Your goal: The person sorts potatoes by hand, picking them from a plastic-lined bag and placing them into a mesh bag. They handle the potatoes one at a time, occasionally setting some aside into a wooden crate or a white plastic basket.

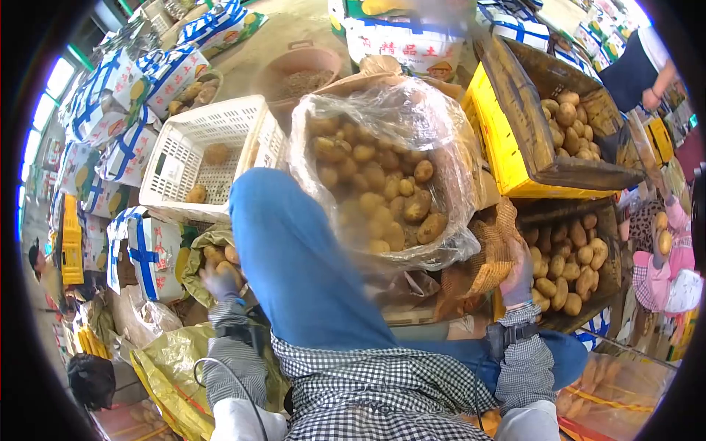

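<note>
My left hand (pixel 218 282), gloved and blurred by motion, is at the mouth of an olive sack (pixel 193 266), right by the potatoes (pixel 231 254) inside it. Whether its fingers close round one I cannot make out. My right hand (pixel 519 270), also gloved, grips the edge of a brown netted paper sheet (pixel 491 257). That sheet hangs beside a box with a clear plastic liner (pixel 460 242). Many potatoes (pixel 375 176) lie in the lined box, in front of my raised knee.
A white plastic crate (pixel 165 176) with a couple of potatoes stands at left. Behind it is a pinkish tub (pixel 266 77). On the right are a yellow crate (pixel 500 140) and a dark crate (pixel 612 283), both with potatoes. Another person's pink sleeve (pixel 680 242) shows far right.
</note>
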`<state>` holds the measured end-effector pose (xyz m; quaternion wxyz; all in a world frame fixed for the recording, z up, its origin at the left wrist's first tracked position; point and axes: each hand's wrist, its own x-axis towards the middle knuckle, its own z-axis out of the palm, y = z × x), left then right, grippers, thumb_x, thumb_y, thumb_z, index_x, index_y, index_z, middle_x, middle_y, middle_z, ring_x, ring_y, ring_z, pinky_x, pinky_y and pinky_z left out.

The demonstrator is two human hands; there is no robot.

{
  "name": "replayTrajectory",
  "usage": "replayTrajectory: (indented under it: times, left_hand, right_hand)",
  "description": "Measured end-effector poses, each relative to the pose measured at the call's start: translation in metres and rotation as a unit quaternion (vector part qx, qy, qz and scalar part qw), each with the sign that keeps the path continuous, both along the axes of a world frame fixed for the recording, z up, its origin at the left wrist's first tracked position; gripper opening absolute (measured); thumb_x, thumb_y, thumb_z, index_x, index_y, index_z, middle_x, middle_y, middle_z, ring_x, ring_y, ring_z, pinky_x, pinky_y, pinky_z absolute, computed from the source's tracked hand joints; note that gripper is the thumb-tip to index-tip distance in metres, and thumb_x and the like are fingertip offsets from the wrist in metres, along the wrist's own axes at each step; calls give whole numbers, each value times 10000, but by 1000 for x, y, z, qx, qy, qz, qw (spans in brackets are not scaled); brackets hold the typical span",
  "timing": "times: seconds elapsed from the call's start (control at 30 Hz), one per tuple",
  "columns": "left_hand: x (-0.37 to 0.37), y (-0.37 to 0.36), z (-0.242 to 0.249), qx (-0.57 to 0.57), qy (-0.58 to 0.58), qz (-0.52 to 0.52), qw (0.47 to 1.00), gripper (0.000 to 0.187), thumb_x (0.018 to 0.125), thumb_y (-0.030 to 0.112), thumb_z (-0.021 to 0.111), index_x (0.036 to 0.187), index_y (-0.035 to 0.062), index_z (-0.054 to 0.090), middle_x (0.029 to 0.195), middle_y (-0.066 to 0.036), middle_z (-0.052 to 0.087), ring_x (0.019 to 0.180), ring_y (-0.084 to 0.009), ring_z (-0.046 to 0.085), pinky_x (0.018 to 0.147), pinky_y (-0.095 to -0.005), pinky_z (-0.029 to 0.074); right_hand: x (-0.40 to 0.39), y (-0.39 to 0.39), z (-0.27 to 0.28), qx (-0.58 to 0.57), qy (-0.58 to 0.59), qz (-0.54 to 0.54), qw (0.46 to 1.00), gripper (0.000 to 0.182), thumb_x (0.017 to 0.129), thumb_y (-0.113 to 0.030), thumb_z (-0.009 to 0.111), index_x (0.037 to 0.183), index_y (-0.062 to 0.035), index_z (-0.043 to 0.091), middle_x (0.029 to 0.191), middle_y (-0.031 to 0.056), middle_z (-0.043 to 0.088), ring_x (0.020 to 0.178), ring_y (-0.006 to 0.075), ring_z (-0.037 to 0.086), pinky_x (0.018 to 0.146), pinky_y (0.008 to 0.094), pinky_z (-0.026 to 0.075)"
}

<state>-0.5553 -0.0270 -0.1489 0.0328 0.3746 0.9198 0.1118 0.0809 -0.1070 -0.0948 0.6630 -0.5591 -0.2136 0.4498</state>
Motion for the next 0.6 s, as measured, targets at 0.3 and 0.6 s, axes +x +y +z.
replayTrajectory:
  times: [0.3, 0.6]
  left_hand:
    - [183, 184, 311, 227, -232, -498, 804, 417, 921, 161, 567, 1277, -49, 513, 1202, -137, 601, 1111, -166, 562, 959, -275, 418]
    - [392, 241, 59, -281, 22, -721, 633, 375, 786, 235, 637, 1113, 51, 638, 1018, -221, 656, 960, -331, 641, 809, -404, 514]
  right_hand:
    - [-2, 17, -6, 36, -436, 54, 898, 258, 901, -74, 551, 1142, 8, 590, 1107, 98, 613, 1014, 194, 592, 894, 295, 466]
    - [-15, 34, 20, -37, 60, 4, 997, 266, 930, -111, 530, 1163, 17, 540, 1060, 64, 621, 948, 121, 607, 826, 251, 492]
